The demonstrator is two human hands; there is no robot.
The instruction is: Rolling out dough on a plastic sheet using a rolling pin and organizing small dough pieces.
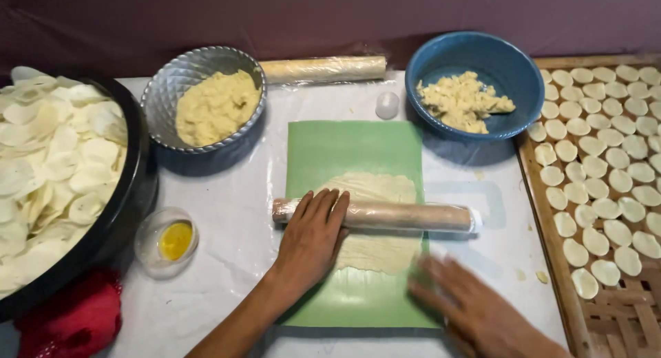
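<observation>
The left hand lies flat, fingers extended and together, palm down on the left portion of the wrapped rolling pin; it presses on the pin rather than clasping it. The right hand is blurred, near the lower right corner of the green mat, clear of the pin; whether its fingers are spread or closed cannot be determined.

The rolling pin lies horizontally across a flattened sheet of pale dough, which rests on the green mat at the centre of the tabletop. The dough shows above and below the pin.

Surrounding items:
- A silver textured bowl holding yellowish dough stands at the upper left of the mat.
- A blue bowl with crumbled dough stands at the upper right, just beside the mat's corner.
- A second wrapped roller lies behind the mat, between the two bowls.
- A small white round object sits near the blue bowl.
- A small clear dish with yellow liquid sits left of the left forearm.
- A large black basin filled with thin white discs occupies the left edge.
- A woven tray carrying rows of pale oval dough pieces occupies the right edge, close to the right hand.
- A red cloth lies at the lower left.
</observation>
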